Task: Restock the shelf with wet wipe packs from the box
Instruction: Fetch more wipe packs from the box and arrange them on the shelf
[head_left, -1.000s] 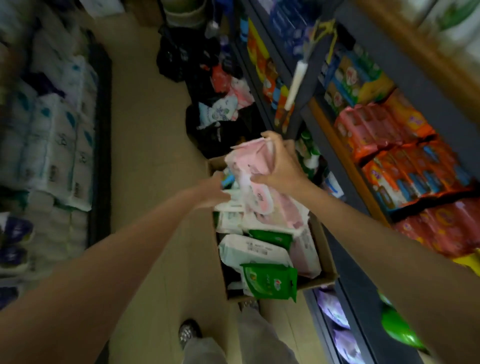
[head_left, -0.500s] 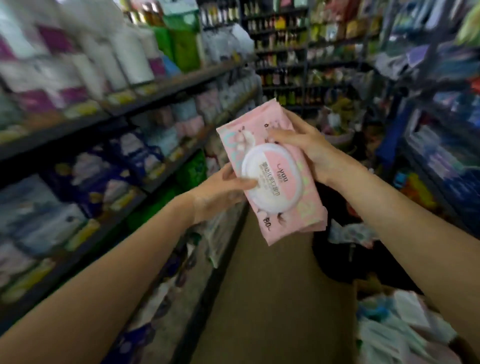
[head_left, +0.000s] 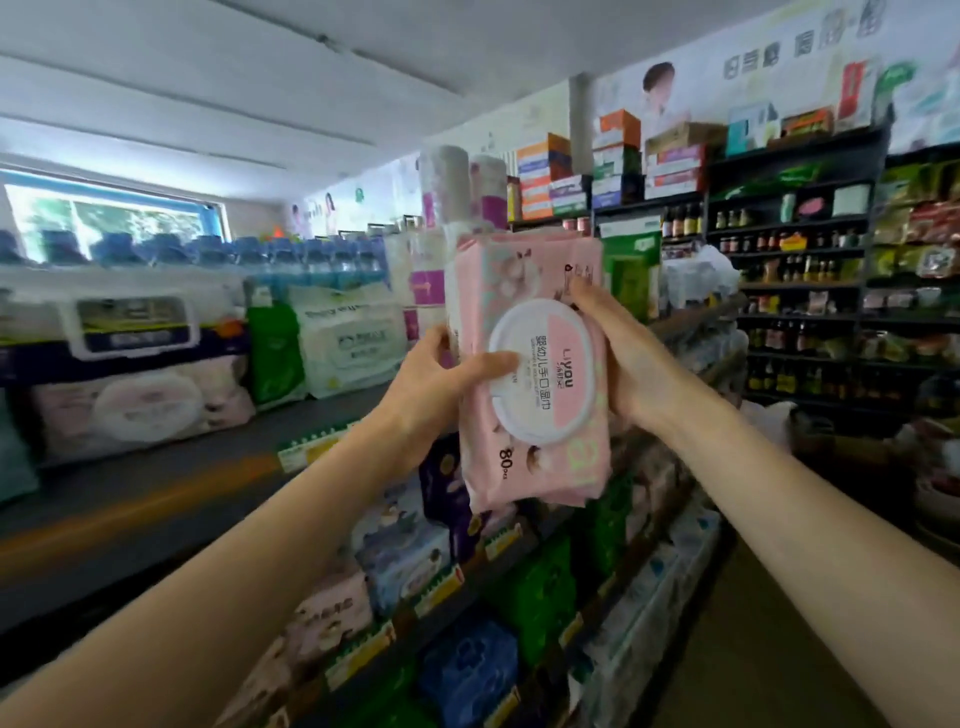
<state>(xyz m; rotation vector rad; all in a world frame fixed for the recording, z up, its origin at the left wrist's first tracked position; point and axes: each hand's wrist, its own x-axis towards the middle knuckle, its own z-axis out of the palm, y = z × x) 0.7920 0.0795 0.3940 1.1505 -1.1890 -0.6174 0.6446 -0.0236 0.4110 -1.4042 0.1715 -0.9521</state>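
Now both hands grip the pink wet wipe pack (head_left: 530, 364) upright in mid-air, left hand (head_left: 441, 384) on its left edge, right hand (head_left: 618, 358) on its right, above the shelf (head_left: 171, 483). Best lower it flat beside the matching pink packs (head_left: 140, 405), lid facing out. Box not in view.

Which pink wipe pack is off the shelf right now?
The upright pink pack with the white oval lid, gripped by the left hand and right hand. The other pink pack lies on the shelf, far left.
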